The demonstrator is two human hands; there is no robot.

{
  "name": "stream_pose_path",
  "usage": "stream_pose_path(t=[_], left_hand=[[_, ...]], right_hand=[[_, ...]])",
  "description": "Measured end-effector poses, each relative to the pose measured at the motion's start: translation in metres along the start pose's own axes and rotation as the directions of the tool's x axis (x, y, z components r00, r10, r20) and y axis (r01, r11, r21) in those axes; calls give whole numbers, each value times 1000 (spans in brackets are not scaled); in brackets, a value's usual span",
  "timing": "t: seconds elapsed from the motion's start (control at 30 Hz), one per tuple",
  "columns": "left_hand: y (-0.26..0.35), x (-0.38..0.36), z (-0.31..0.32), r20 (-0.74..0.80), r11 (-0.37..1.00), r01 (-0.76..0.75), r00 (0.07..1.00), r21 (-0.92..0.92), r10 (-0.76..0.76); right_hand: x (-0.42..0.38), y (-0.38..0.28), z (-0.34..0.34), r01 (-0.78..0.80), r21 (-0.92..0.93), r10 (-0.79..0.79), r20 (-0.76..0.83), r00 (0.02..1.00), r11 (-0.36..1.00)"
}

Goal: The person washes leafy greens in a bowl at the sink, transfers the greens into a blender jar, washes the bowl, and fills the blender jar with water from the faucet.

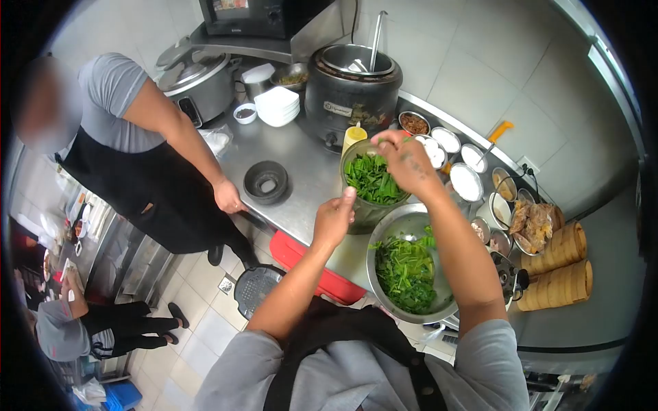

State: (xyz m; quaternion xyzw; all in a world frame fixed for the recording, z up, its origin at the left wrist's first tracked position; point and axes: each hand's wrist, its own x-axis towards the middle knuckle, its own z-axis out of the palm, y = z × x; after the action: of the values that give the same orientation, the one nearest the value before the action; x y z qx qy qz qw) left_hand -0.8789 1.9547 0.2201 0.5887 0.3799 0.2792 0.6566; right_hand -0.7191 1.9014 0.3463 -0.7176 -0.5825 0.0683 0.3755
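Note:
Chopped green leafy vegetables fill a clear, deep container on the steel counter in front of me. My left hand is closed round the near left side of this container, thumb up by the rim. Above its far right rim is my right hand, fingers curled together; a bit of green shows beside them, but what they grip is hidden. Just below my right forearm, a wide steel bowl holds more cut greens.
A black soup warmer with a ladle stands behind. Small bowls of toppings and bamboo steamers line the right. A black stone bowl and stacked white bowls are left. A co-worker stands close by, holding a black pan.

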Motion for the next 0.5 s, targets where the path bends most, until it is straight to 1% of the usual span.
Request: stream_pose_path(t=[0.03,0.1,0.13,0.17,0.2,0.23,0.27,0.3,0.37,0.43,0.47,0.5], left_hand=[[7,-5,1,-1,1000,10,1000,-1,-10],[26,-2,2,11,990,85,996,111,-87],[32,1,1,10,988,130,991,86,-131],[29,8,2,18,986,139,990,86,-141],[21,14,2,2,991,134,991,-12,-134],[13,19,1,-15,986,129,991,-107,-131],[14,22,-1,-9,978,127,991,-168,-131],[18,24,-4,-8,966,120,992,-231,-125],[22,24,-13,-92,971,77,991,-225,-99],[11,36,-28,-155,948,91,977,-304,-144],[15,34,-37,-131,935,80,983,-345,-132],[21,30,-47,-109,921,69,987,-384,-119]], right_hand=[[0,-9,-6,-144,160,152,-39,988,976],[-10,-23,-22,-139,161,148,-43,988,977],[-21,-30,-29,-161,209,170,-26,985,965],[-35,-35,-38,-191,254,198,-2,980,948],[-52,-37,-48,-320,209,307,91,947,924],[-70,-24,-51,-354,239,319,176,931,904],[-89,-3,-49,-444,221,383,271,883,868],[-105,23,-41,-522,193,434,362,825,831],[-134,78,-17,-663,-113,623,488,611,740],[-156,120,5,-738,-281,771,416,482,613],[-169,155,24,-745,-275,773,417,477,608],[-183,194,47,-664,-304,730,258,632,683]])
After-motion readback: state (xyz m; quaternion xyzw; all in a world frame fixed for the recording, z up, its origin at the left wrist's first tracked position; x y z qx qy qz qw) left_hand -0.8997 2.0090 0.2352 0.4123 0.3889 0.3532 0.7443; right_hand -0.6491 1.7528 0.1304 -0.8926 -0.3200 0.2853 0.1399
